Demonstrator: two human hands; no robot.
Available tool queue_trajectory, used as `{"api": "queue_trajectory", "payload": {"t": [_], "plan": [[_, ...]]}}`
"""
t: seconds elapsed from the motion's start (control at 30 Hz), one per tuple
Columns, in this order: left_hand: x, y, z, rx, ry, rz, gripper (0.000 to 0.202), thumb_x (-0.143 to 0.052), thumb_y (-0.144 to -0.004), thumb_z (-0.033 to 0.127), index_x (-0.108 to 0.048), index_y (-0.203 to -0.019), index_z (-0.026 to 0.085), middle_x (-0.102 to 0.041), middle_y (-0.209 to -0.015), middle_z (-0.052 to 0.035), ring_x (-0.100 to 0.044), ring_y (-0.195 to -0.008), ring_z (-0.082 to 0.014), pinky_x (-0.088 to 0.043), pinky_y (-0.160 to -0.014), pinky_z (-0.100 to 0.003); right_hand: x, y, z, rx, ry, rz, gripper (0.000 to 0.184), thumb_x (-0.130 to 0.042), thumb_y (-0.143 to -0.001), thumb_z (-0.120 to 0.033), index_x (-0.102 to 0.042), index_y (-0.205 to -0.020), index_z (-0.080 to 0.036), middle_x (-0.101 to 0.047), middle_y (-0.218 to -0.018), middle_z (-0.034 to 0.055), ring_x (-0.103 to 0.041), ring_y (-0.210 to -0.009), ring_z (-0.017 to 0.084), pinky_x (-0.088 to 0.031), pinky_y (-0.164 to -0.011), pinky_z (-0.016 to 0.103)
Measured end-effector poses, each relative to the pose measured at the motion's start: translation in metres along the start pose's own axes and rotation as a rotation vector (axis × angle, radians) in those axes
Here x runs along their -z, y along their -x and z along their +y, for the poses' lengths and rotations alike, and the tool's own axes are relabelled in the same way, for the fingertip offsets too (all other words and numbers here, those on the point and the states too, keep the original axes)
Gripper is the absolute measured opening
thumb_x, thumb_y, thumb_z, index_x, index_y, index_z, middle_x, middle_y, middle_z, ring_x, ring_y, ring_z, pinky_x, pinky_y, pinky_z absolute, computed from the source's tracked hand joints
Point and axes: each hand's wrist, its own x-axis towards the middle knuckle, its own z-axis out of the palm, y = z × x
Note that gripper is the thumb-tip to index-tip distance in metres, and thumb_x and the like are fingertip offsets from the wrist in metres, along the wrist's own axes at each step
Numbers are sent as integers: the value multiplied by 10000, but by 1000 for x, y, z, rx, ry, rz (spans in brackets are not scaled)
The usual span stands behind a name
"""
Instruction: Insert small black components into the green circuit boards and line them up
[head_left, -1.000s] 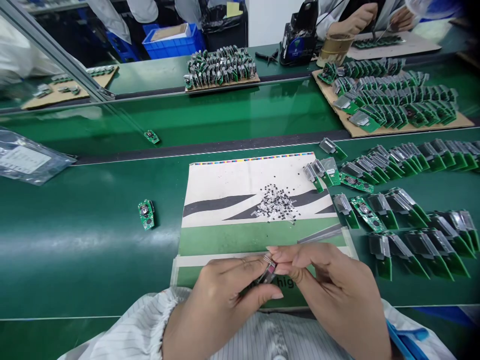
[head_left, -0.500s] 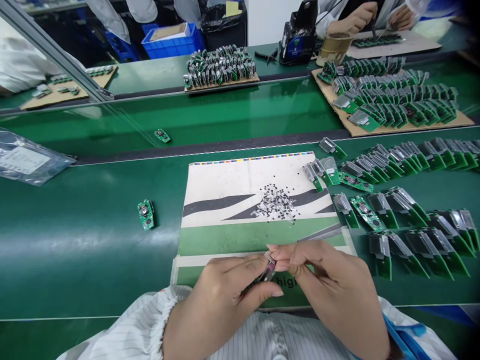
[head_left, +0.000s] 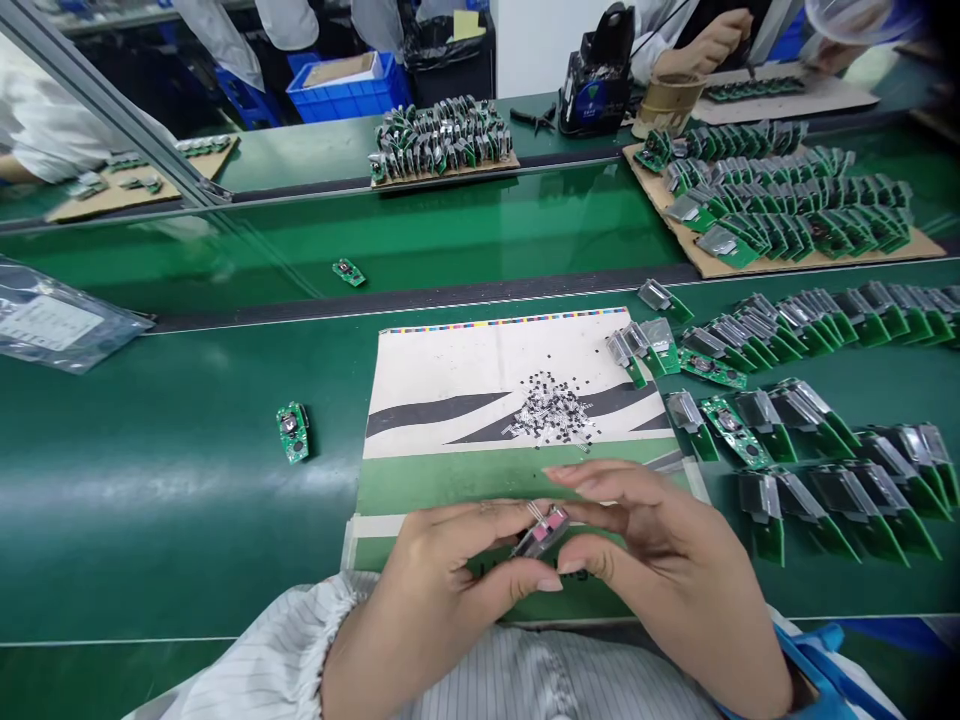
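Low over the front of the printed sheet (head_left: 420, 478), my left hand (head_left: 442, 580) is closed on a small electronic module (head_left: 546, 532). The module has a clear casing, a pink patch and thin metal pins at its upper end. My right hand (head_left: 675, 570) curves about the module's right end, thumb and fingers spread apart. Its index finger is close to the module; whether it touches I cannot tell. Beyond both hands, a heap of tiny black and silver parts (head_left: 551, 410) lies on the sheet.
Rows of circuit boards with clear-cased tops (head_left: 840, 490) stand at the right. A loose circuit board (head_left: 292, 432) lies at the left, another board (head_left: 349, 271) on the green strip behind. Cardboard (head_left: 701, 262) bears more boards. A co-worker's hand (head_left: 709, 45) is at the far right.
My right hand has loosened from a pinch at the module's end, its fingers spreading apart. More of the pink patch shows. The board on the green strip has shifted right.
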Motion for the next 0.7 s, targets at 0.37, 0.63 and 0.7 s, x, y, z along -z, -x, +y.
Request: {"api": "queue_trajectory", "payload": {"t": [0.37,0.63,0.7], "plan": [[-1,-2,-9,154,62,-44,319,-830,-730,249,-725,-1024,189,-800,-975,-33,-763,-875,-178,-616,-803,-210,4,-2,5,29,170,-91,122,-624,-919,-179,-644,-952,-295,-700,-1114,9,-708,-1008,193,-649,-683,235],[46,-56,-10,139,-357,-258,357,-693,-848,421,-723,-1123,196,-780,-1077,-60,-744,-945,-220,-607,-823,-302,12,4,9,-48,76,-39,105,-547,-972,-251,-594,-1043,-313,-728,-1036,1,-725,-952,171,-629,-681,200],[70,-94,-20,239,-638,-206,274,-603,-924,374,-730,-1095,203,-775,-1081,-49,-731,-960,-208,-571,-906,-333,19,13,16,-193,31,-21,126,-539,-979,-320,-595,-1090,-303,-733,-1019,31,-740,-874,181,-616,-587,185]]}}
